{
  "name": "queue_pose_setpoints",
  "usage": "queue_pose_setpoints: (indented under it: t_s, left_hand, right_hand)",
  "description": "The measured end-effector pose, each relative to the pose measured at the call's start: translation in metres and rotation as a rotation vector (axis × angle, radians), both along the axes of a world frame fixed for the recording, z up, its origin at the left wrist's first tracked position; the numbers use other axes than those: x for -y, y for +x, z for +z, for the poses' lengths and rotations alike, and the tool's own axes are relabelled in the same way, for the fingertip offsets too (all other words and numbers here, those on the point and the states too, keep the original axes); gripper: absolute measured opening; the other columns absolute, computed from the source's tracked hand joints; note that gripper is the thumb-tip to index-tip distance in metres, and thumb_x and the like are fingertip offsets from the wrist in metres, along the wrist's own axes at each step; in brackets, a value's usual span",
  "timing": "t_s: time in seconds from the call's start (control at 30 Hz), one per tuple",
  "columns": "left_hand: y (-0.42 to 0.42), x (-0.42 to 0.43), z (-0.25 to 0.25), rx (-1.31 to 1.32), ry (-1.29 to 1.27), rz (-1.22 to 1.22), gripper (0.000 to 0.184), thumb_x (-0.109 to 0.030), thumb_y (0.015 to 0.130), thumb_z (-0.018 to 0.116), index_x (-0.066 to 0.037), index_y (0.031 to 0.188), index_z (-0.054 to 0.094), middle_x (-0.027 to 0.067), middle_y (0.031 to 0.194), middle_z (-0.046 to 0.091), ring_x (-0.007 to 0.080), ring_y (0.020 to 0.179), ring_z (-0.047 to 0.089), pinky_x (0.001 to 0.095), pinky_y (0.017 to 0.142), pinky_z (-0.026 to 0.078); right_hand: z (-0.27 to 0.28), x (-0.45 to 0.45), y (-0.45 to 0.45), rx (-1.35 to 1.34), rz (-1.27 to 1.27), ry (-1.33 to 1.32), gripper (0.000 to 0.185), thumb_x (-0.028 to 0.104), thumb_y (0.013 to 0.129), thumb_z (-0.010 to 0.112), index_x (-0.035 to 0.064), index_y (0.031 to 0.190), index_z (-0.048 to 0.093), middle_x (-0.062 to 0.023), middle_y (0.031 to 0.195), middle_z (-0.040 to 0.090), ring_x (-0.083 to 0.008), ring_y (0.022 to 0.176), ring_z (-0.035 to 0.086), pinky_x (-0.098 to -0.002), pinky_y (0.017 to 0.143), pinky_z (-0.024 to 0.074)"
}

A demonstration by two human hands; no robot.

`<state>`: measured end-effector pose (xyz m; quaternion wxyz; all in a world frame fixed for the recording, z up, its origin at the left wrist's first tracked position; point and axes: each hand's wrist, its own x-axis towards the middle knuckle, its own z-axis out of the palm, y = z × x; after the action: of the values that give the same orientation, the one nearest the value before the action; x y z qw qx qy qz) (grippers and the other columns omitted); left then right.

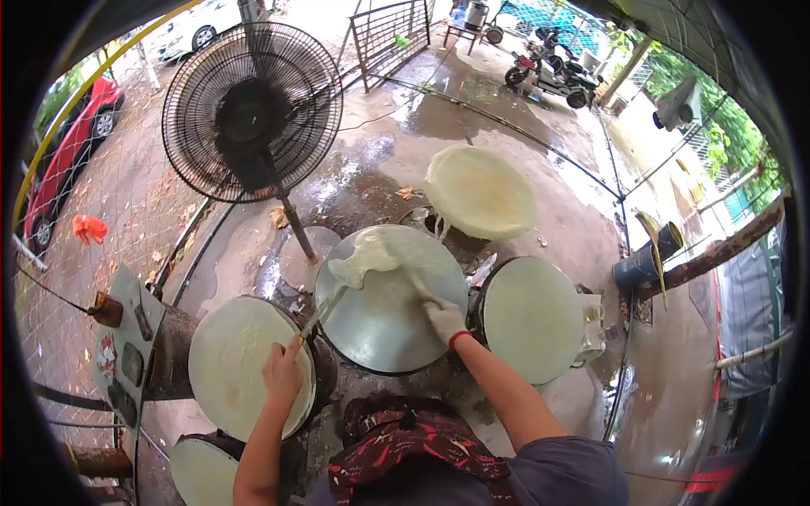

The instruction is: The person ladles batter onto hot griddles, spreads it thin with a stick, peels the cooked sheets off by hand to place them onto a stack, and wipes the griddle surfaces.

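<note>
In front of me is a round metal griddle (384, 325) with a pale, wet mass of batter (371, 255) on its far part. My left hand (283, 371) is closed around the handle of a long flat spatula (325, 310). The spatula's blade reaches over the griddle's left side to the batter. My right hand (444, 320), in a white glove with a red band at the wrist, is closed over the griddle's right side. A pale, blurred strip runs from its fingers toward the batter; whether this is batter or a tool, I cannot tell.
Griddles covered with pale sheets stand at left (245, 363), right (531, 320) and lower left (202, 472). A stack of thin pancakes (481, 192) sits beyond. A standing fan (253, 118) rises at far left, near a side board (126, 337) with small items. Motorbikes (553, 72) are parked behind.
</note>
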<state>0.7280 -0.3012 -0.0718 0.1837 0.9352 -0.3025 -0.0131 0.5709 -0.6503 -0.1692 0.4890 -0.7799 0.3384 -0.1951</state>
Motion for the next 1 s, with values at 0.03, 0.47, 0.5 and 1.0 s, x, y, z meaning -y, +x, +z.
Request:
queue_pose_setpoints:
  t_s: [0.03,0.47,0.5,1.0]
  left_hand:
    - [-0.007,0.001,0.0,-0.017,-0.084,0.006,0.047,0.0,0.074,0.053,-0.017,0.117,0.058,0.0117,0.081,0.049,0.0297,0.071,0.055,0.039,0.062,0.044]
    - [-0.068,0.02,0.032,-0.79,-1.044,0.387,0.032,-0.007,0.088,0.05,0.0,0.119,0.047,-0.0016,0.063,0.043,0.0052,0.044,0.04,0.0202,0.041,0.033]
    - [-0.075,0.02,0.038,-0.816,-1.082,0.43,0.03,-0.006,0.088,0.049,0.0,0.118,0.047,-0.0014,0.063,0.043,0.0051,0.044,0.038,0.0202,0.04,0.033]
    - [-0.198,0.044,0.14,-1.291,-1.442,0.745,0.015,-0.012,0.091,0.047,-0.004,0.104,0.048,0.0005,0.06,0.037,0.0059,0.038,0.031,0.021,0.033,0.026]
  right_hand:
    - [0.01,-0.011,0.017,-0.095,0.062,0.223,0.029,0.021,0.088,0.054,0.0113,0.114,0.063,0.0026,0.071,0.058,-0.0042,0.051,0.044,-0.0207,0.046,0.0377]
    - [0.066,0.012,0.034,-0.402,0.448,0.615,0.027,0.022,0.087,0.055,0.0094,0.109,0.065,0.002,0.067,0.055,-0.0048,0.045,0.043,-0.0211,0.043,0.0353]
    - [0.076,0.017,0.026,-0.396,0.433,0.601,0.027,0.023,0.087,0.055,0.0092,0.108,0.065,0.0017,0.066,0.055,-0.0049,0.045,0.043,-0.0213,0.042,0.035]
    - [0.039,0.111,0.056,-0.539,0.393,0.712,0.034,0.031,0.085,0.056,0.0141,0.114,0.062,0.0023,0.061,0.05,-0.0056,0.042,0.036,-0.0214,0.038,0.0257]
